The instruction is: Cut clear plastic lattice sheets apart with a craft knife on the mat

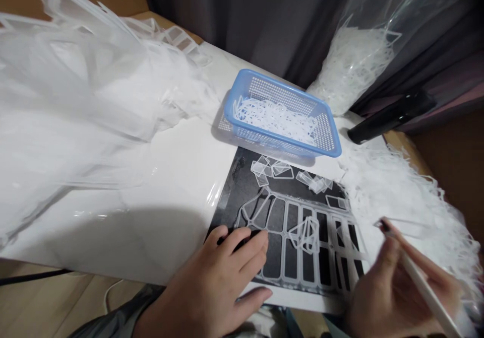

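My left hand lies with fingers spread on the near left part of a translucent sheet with rectangular openings, over a black mat. My right hand is closed round a slim white pen-like tool with a dark tip. A thin rectangular frame shows at that tip, beside the right-hand heap; whether the tool touches it I cannot tell. Several loose clear frames lie on the middle of the sheet. More small clear pieces lie along the mat's far side.
A blue basket holding white frame pieces stands behind the mat. Translucent sheets are heaped at left. White strips are piled at right, near a black cylinder. A filled clear bag stands at the back right.
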`<action>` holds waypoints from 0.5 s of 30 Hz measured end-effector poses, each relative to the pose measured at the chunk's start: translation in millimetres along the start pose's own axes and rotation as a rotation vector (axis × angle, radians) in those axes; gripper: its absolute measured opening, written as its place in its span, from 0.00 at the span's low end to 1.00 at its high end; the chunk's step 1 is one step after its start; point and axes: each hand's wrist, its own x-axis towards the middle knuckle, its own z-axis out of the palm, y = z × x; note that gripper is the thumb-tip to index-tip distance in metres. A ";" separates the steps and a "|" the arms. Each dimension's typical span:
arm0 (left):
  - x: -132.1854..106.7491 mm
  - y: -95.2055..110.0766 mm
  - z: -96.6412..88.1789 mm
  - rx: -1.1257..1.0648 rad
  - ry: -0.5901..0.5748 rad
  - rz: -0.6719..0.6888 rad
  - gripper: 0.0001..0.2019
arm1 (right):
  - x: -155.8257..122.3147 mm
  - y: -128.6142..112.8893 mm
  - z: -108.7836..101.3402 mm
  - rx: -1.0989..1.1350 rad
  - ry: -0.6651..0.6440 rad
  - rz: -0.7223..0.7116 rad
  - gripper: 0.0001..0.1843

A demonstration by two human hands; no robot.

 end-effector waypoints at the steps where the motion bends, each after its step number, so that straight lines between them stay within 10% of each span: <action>1: -0.3 0.1 0.1 0.003 0.006 0.003 0.18 | -0.6 -1.9 -2.0 0.012 -0.105 0.053 0.08; 10: -7.5 -0.5 2.4 -0.048 -0.054 0.119 0.28 | -4.9 7.9 -27.3 0.164 -0.908 0.075 0.05; 15: 2.1 4.0 7.5 0.057 -0.107 0.180 0.29 | -9.3 4.3 -23.0 0.156 -1.004 0.039 0.07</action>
